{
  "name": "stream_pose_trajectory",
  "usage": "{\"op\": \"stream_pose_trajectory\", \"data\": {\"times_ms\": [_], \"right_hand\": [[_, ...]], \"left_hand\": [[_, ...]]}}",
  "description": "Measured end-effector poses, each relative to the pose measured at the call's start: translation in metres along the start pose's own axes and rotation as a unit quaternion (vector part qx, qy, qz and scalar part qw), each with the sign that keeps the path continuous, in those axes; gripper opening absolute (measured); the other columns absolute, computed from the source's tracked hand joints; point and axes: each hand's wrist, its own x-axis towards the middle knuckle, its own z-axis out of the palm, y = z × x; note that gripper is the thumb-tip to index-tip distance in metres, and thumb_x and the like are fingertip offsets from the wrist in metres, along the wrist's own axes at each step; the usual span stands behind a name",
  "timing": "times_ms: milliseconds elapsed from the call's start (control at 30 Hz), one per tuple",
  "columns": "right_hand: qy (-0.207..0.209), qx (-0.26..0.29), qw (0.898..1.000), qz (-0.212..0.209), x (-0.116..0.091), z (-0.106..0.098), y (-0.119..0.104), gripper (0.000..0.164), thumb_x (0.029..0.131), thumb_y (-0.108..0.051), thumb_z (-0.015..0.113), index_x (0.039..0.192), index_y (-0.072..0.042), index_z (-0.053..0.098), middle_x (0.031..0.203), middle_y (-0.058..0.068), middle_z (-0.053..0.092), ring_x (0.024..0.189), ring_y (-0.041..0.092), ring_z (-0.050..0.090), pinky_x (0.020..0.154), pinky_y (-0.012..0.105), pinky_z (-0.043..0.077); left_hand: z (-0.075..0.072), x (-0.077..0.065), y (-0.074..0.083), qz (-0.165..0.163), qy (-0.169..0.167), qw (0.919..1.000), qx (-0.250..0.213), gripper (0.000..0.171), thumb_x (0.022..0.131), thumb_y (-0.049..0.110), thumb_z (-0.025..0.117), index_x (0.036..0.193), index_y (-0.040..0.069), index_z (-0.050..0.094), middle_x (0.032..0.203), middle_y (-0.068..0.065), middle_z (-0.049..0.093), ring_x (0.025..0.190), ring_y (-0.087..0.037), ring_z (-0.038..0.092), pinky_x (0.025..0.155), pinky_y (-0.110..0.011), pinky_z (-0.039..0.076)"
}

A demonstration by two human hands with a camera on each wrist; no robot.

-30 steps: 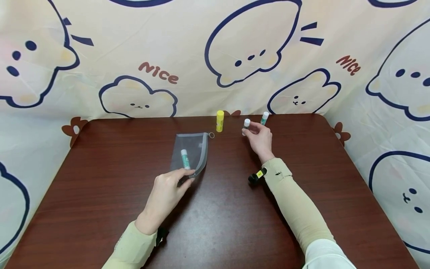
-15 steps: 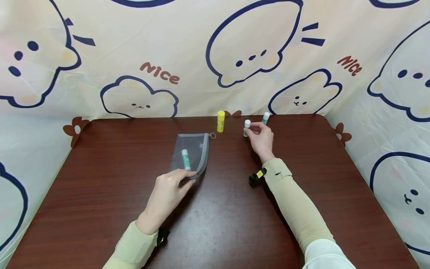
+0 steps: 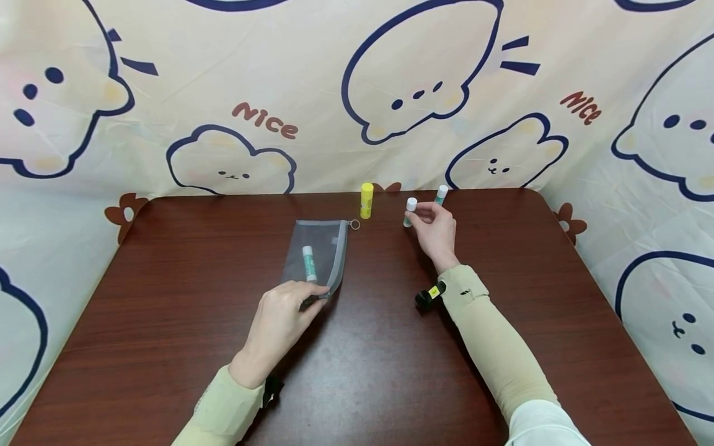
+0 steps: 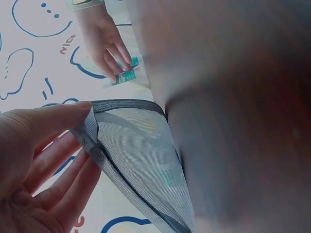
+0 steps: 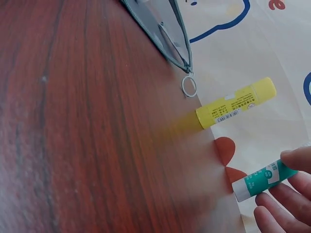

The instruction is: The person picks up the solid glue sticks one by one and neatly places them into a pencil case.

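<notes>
A grey mesh zip pouch (image 3: 326,238) stands on the table, its near corner pinched between the thumb and fingers of my left hand (image 3: 281,319). Through the mesh shows a green-and-white glue stick (image 3: 309,263) inside it. My right hand (image 3: 437,232) pinches a second green-and-white glue stick (image 5: 262,183) by its upper part; it is upright at the back of the table. Just behind those fingers is another green-and-white glue stick (image 3: 442,194), its lower part hidden by the hand. Between pouch and right hand, a yellow glue stick (image 3: 365,201) stands upright.
The dark brown wooden table (image 3: 368,371) ends at a cartoon-printed cloth (image 3: 318,74) along the back and sides. A metal ring (image 5: 189,86) hangs from the pouch's zip pull, close to the yellow glue stick.
</notes>
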Motion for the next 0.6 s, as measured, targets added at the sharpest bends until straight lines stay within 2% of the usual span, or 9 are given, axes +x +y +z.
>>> {"op": "stream_pose_trajectory", "data": {"times_ms": [600], "right_hand": [[-0.028, 0.016, 0.999, 0.019, -0.0099, -0.0027, -0.0088, 0.032, 0.091, -0.030, 0.081, 0.113, -0.009, 0.074, 0.106, 0.007, 0.074, 0.093, 0.018, 0.073, 0.085, 0.035, 0.057]], "left_hand": [[-0.0002, 0.0006, -0.0008, -0.005, -0.001, 0.9997, -0.023, 0.029, 0.073, 0.000, 0.091, 0.098, 0.011, 0.080, 0.091, 0.000, 0.074, 0.083, -0.014, 0.070, 0.070, -0.033, 0.058]]}}
